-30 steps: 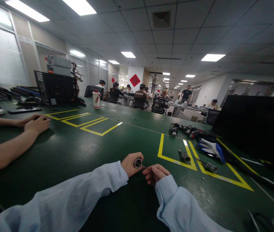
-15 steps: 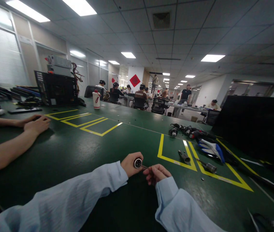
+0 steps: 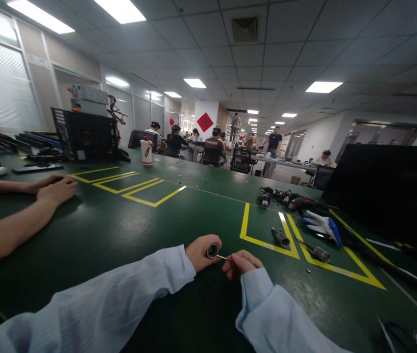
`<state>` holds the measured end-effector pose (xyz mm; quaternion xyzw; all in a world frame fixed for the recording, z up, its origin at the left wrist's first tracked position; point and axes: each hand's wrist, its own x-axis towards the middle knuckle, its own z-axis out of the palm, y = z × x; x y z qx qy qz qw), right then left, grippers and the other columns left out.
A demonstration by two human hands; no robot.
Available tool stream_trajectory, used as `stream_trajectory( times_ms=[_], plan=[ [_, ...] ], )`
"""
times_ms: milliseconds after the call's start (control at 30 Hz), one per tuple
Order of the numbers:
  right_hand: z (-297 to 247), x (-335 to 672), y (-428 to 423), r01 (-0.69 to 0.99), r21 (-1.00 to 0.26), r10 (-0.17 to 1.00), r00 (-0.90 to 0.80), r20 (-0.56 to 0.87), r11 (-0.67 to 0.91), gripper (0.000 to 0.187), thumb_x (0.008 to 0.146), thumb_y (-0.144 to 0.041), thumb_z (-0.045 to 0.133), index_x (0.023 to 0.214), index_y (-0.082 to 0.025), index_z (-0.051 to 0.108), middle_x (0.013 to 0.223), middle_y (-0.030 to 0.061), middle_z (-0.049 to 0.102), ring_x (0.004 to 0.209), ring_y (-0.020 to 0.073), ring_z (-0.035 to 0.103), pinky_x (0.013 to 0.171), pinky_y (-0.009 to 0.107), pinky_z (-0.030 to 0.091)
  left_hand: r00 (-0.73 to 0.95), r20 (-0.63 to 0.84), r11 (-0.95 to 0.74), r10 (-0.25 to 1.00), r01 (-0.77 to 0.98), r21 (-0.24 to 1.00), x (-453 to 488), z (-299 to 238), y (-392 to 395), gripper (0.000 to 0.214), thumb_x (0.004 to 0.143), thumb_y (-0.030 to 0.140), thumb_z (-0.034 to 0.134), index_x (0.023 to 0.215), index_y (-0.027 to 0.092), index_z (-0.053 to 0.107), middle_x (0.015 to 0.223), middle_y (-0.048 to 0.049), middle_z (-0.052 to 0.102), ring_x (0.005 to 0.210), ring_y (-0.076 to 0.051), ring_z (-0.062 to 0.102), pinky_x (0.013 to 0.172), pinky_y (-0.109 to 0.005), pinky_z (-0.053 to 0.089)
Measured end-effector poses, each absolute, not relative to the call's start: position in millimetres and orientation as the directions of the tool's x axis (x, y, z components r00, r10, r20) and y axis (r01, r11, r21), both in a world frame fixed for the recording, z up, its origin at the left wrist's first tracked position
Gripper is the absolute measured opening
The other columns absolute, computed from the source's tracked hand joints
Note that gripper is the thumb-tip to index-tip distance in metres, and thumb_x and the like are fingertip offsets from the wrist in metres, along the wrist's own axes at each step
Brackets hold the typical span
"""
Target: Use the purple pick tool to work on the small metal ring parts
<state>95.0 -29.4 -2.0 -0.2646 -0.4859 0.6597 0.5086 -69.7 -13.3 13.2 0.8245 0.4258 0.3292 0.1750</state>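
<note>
My left hand (image 3: 201,251) is wrapped round a dark cylindrical metal part (image 3: 211,251), whose round open end faces me. Between the fingertips of my right hand (image 3: 242,264) is a thin metal rod (image 3: 222,257). Its far tip reaches the edge of the cylinder near my left fingers; whether it touches is unclear. Both hands hover over the green table (image 3: 179,314). To the right, a similar grey metal part (image 3: 281,238) lies inside a yellow tape outline, and another metal part with a thin shaft (image 3: 318,253) lies in the outline beside it.
A co-worker's hands (image 3: 56,189) rest at the left. Behind them stands a black computer case (image 3: 86,132), near a white cup (image 3: 146,151). A blue-white glove (image 3: 322,228), black cabled parts (image 3: 278,197) and a large dark monitor (image 3: 380,191) occupy the right side. A tiny piece (image 3: 308,271) lies nearby.
My right hand has drawn slightly to the right with the rod, whose tip has moved from the cylinder's open end to its edge. The cylinder has turned a little.
</note>
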Motion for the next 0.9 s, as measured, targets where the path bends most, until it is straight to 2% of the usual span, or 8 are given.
stream_trajectory(
  times_ms=[167, 400, 667, 900],
  plan=[
    [-7.4, 92.6, -22.5, -0.546, -0.824, 0.904, -0.413, 0.108, -0.151, 0.022, 0.058, -0.031, 0.072, 0.058, -0.012, 0.062, 0.055, 0.0063, 0.068, 0.041, 0.0116, 0.058, 0.039, 0.02, 0.044, 0.411, 0.44, -0.602, 0.798, 0.51, 0.615, -72.0, 14.3, -11.9, 0.015, 0.064, 0.02, 0.057, 0.063, 0.015, 0.042, 0.061, 0.0045, 0.041, 0.056, -0.009, 0.039, 0.051, -0.019, 0.033],
    [-6.3, 92.0, -23.0, -0.568, -0.804, 0.897, -0.429, 0.107, -0.177, 0.024, 0.055, -0.034, 0.075, 0.058, -0.014, 0.062, 0.052, 0.0048, 0.068, 0.04, 0.0104, 0.057, 0.038, 0.019, 0.043, 0.373, 0.468, -0.598, 0.801, 0.512, 0.616, -71.2, 15.8, -13.9, 0.017, 0.063, 0.021, 0.059, 0.063, 0.015, 0.043, 0.06, 0.0052, 0.041, 0.055, -0.008, 0.038, 0.051, -0.019, 0.032],
    [-10.7, 88.9, -24.4, -0.519, -0.848, 0.902, -0.411, 0.134, -0.11, 0.024, 0.06, -0.035, 0.071, 0.061, -0.012, 0.062, 0.059, 0.0061, 0.068, 0.045, 0.0118, 0.058, 0.039, 0.02, 0.045, 0.35, 0.413, -0.541, 0.841, 0.568, 0.62, -72.2, 17.5, -14.0, 0.015, 0.059, 0.017, 0.058, 0.058, 0.014, 0.043, 0.056, 0.0056, 0.042, 0.053, -0.007, 0.038, 0.048, -0.018, 0.031],
    [-8.5, 90.3, -22.6, -0.556, -0.805, 0.879, -0.467, 0.1, -0.204, 0.02, 0.059, -0.031, 0.072, 0.061, -0.013, 0.063, 0.057, 0.0062, 0.069, 0.044, 0.0112, 0.059, 0.04, 0.019, 0.044, 0.368, 0.426, -0.562, 0.827, 0.51, 0.65, -71.5, 18.6, -14.0, 0.016, 0.06, 0.017, 0.057, 0.058, 0.014, 0.042, 0.055, 0.0056, 0.041, 0.052, -0.007, 0.038, 0.048, -0.018, 0.031]
  ],
)
